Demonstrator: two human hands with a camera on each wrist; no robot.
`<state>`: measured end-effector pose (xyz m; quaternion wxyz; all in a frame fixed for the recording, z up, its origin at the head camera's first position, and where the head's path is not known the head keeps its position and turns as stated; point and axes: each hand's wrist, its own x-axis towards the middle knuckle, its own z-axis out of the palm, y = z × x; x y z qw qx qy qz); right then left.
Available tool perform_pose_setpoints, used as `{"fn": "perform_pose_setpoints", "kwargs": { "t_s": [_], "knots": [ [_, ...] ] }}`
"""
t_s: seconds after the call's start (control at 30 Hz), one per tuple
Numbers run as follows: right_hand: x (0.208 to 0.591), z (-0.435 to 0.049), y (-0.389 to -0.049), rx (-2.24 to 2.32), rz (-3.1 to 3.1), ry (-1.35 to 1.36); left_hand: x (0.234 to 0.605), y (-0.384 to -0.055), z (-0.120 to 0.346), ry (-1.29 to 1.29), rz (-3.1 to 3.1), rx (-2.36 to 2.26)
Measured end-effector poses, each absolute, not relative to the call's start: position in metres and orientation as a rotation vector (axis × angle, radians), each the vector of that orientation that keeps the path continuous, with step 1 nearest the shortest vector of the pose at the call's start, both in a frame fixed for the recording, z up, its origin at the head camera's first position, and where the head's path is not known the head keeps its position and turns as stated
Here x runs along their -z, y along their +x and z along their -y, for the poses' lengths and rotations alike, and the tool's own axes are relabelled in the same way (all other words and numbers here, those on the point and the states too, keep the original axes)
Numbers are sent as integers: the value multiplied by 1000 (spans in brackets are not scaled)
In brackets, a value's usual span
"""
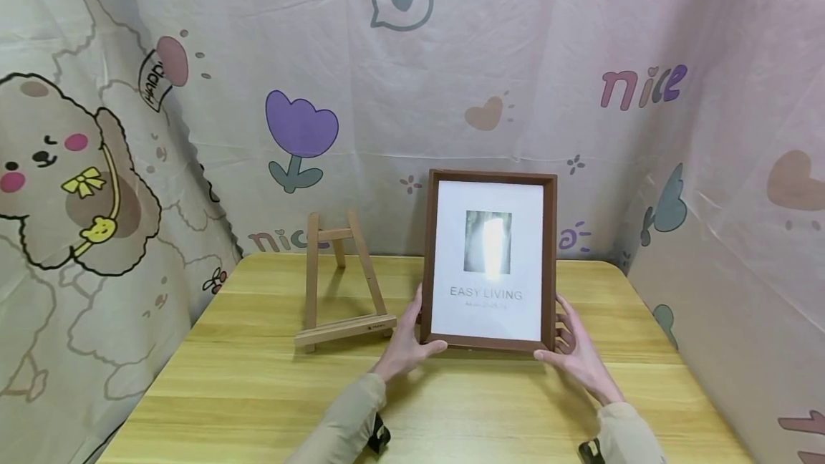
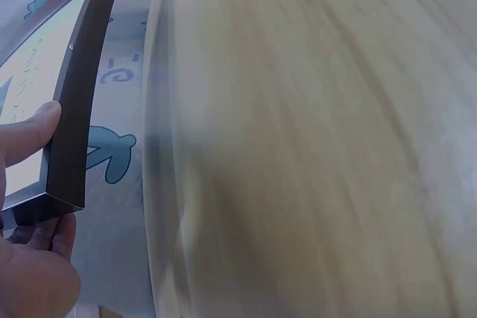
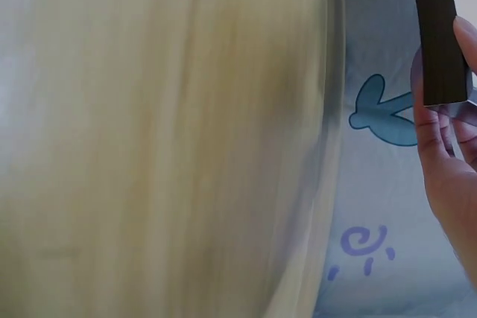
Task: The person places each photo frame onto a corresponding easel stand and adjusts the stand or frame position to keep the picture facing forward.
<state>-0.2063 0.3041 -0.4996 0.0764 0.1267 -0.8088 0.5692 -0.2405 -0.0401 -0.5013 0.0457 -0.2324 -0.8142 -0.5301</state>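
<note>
A brown picture frame [image 1: 488, 321] with a white mat reading "EASY LIVING" stands nearly upright between my hands, glare on its small centre picture. My left hand [image 1: 407, 341] grips its lower left corner, the thumb over the front edge and fingers behind. At the lower right corner, my right hand [image 1: 578, 353] holds it the same way. In the left wrist view the frame's dark edge [image 2: 78, 94] lies between thumb and fingers. The right wrist view shows only a corner of the frame [image 3: 441, 50] in the right hand [image 3: 455, 176].
To the left of the frame stands a small wooden easel [image 1: 344, 326] with a ledge across its front. Both are at a light wood-grain table [image 1: 258, 392]. A printed cloth [image 1: 399, 77] hangs behind the table and along both sides.
</note>
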Motion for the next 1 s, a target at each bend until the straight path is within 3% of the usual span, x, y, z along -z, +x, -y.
{"fn": "perform_pose_setpoints", "kwargs": {
  "t_s": [1.0],
  "knots": [
    [497,-259,-224,-1986,2196,489,490,-236,87,-586,2424,1613]
  ]
}}
